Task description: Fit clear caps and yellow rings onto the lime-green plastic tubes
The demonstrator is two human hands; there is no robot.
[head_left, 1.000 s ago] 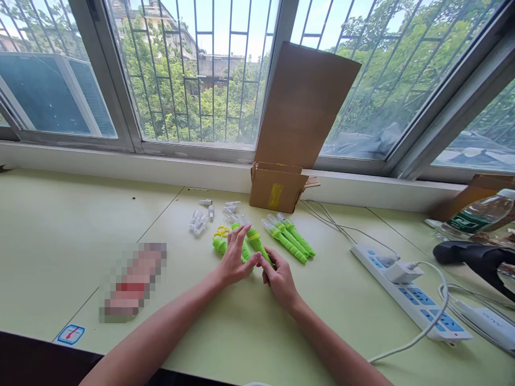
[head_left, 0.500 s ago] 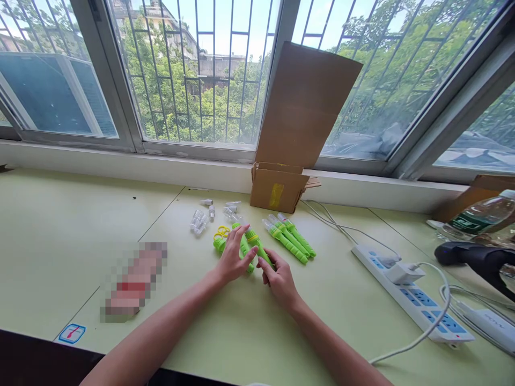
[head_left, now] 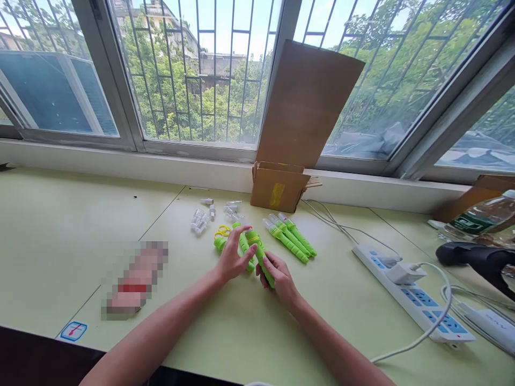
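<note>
My right hand (head_left: 279, 279) is closed around the lower part of a green plastic tube (head_left: 260, 256), which slants up and to the left. My left hand (head_left: 233, 258) grips near its upper end, the index finger by the clear tip and the thumb at the side. Under and beside my left hand lie other green tubes (head_left: 219, 244), partly hidden by it. Yellow rings (head_left: 223, 231) rest just beyond them. To the right, three green tubes with clear tips (head_left: 293, 236) lie side by side on the table.
Several clear plastic tips (head_left: 200, 220) lie behind my left hand. A cardboard box (head_left: 279, 188) stands against the window ledge. On the right are a white power strip (head_left: 414, 295) with cables, a black object (head_left: 462, 254) and a plastic bottle (head_left: 480, 217). A blurred patch (head_left: 134, 281) covers something at left.
The green tube in my hands has shifted slightly toward me, and more of its lower end shows beyond my right fingers. My left hand stays nearly in place.
</note>
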